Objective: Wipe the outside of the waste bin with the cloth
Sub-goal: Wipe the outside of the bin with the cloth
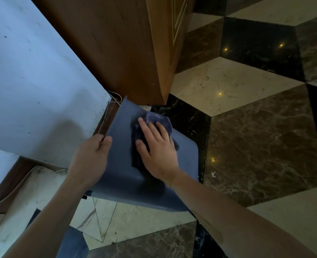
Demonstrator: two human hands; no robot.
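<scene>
A dark blue waste bin is tipped over so one broad side faces up, lifted off the floor at the centre of the view. My left hand grips its left edge, thumb on top. My right hand lies flat on the upturned side, fingers spread, pressing a crumpled dark blue cloth against it. The cloth bunches out beyond my fingertips and runs under my palm. The bin's opening is hidden from view.
A pale wall stands at the left with a brown skirting and a white cable along it. A wooden cabinet rises behind the bin. The floor is polished marble in cream, brown and black tiles. A dark blue piece lies at bottom left.
</scene>
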